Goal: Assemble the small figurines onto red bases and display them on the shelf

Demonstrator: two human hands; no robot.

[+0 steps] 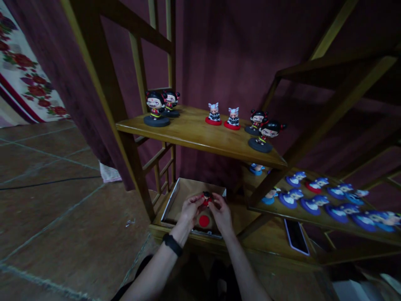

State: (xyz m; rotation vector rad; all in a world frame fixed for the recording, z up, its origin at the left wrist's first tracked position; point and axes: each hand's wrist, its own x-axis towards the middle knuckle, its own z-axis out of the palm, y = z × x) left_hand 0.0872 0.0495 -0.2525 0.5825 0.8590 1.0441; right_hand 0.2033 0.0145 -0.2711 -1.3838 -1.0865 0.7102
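Note:
Both of my hands meet over an open cardboard box (175, 198) on the lowest shelf. My left hand (190, 211), with a black band on its wrist, and my right hand (222, 214) pinch a small figurine (206, 198) with black hair and a red body between their fingertips. Just below it, inside the box, lies a round red base (204, 220). The figurine is held above that base; whether they touch I cannot tell.
A wooden shelf (200, 133) above carries several figurines: a black-haired pair (156, 108) at left, two white-haired ones (214, 114) on red bases, another pair (265, 133) at right. Blue-based figurines (313, 200) lie on a lower right shelf. A phone (296, 236) lies nearby.

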